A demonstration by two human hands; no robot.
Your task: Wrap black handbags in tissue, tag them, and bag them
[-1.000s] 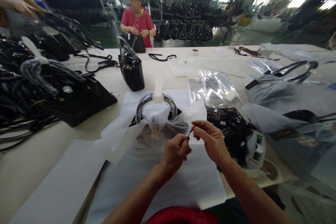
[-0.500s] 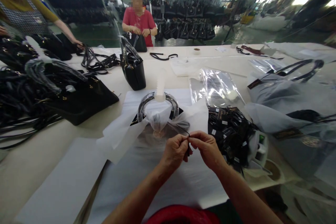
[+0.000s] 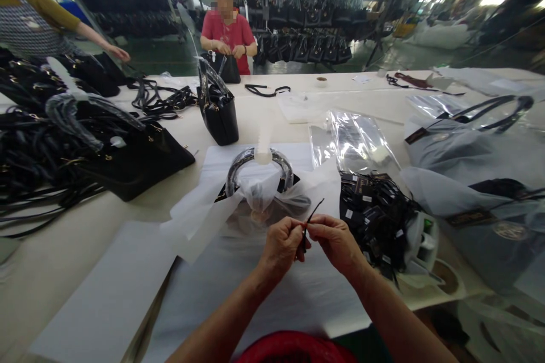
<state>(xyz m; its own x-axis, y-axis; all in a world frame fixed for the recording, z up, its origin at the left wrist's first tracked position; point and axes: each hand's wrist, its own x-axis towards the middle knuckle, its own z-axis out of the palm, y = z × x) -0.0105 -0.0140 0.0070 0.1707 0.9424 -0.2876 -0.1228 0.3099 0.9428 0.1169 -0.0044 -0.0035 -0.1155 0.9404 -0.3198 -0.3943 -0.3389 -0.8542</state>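
On the left of the table (image 3: 264, 108), a big black bag (image 3: 145, 161) leans by a heap of black straps (image 3: 25, 153), with white sheets (image 3: 106, 289) on the near side. Next, a small black bag (image 3: 219, 116) stands farther back. In the middle, a bag in thin white paper (image 3: 247, 218) lies under its round handles (image 3: 279, 161). Just at its near right side, the left hand (image 3: 279, 244) and right hand (image 3: 334, 238) are close together, both pinching a thin black string (image 3: 315, 211). Right of them is a pile of black tags (image 3: 374, 215), then a covered gray bag (image 3: 502, 232).
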